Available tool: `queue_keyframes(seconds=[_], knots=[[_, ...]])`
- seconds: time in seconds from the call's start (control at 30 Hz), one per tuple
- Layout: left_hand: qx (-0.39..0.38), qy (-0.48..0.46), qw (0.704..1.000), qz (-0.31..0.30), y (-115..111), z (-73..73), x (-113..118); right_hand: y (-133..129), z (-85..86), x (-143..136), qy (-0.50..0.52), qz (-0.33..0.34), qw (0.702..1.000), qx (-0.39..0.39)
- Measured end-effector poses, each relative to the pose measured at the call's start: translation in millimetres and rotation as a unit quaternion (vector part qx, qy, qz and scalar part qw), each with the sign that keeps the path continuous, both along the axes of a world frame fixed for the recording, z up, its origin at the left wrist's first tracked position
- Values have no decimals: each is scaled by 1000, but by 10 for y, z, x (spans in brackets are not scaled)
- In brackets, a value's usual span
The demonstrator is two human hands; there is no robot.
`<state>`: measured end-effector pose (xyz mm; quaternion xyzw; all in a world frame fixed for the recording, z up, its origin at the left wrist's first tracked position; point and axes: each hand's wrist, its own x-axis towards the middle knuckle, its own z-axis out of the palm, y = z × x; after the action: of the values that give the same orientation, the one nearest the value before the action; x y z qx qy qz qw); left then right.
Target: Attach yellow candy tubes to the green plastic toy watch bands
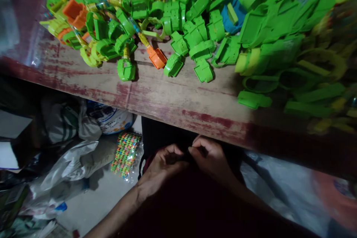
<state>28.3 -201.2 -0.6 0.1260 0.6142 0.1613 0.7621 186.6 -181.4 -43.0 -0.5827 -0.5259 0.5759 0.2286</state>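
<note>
Both hands are low in my lap, close together, just under the near edge of the wooden table [173, 98]. My left hand [164, 163] has its fingers curled and its thumb near the forefinger. My right hand [210, 156] is closed in a pinch, thumb against forefinger, a short gap from the left. Dark clothing and shadow hide whatever is between the fingers. Beyond them, the tabletop bears a heap of plastic toy watches, mostly green [126, 70], with some orange [157, 58], yellow [249, 61] and blue [231, 16] ones.
Clear tubes with small coloured pieces [135, 26] lie among the watches. A plastic bag [21, 26] rests at the table's left end. On the floor are a packet of colourful small pieces [126, 154], white sacks [80, 160] and an open box [12, 137]. Clear plastic sheeting [267, 178] lies at right.
</note>
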Motion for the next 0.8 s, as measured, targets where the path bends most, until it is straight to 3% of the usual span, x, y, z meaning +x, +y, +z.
queue_keyframes(seconds=[0.1,0.17,0.33,0.43,0.6,0.7,0.8], knots=[[53,78,984,-151,26,-23,-78,-30,3,35,24,-10,999,20],[58,65,980,-180,26,-50,-107,-43,-15,63,28,-8,1000,4],[-1,3,1000,-19,-60,-119,-47,5,-85,121,44,41,994,-89],[-21,21,999,36,-98,-124,-3,62,-91,147,118,115,984,-73],[-32,10,999,42,-73,-95,31,121,-37,158,113,229,967,12],[-28,18,999,38,-51,-62,73,169,16,168,62,275,959,-34],[-18,52,998,-3,-38,-26,119,281,93,204,16,326,942,-73]])
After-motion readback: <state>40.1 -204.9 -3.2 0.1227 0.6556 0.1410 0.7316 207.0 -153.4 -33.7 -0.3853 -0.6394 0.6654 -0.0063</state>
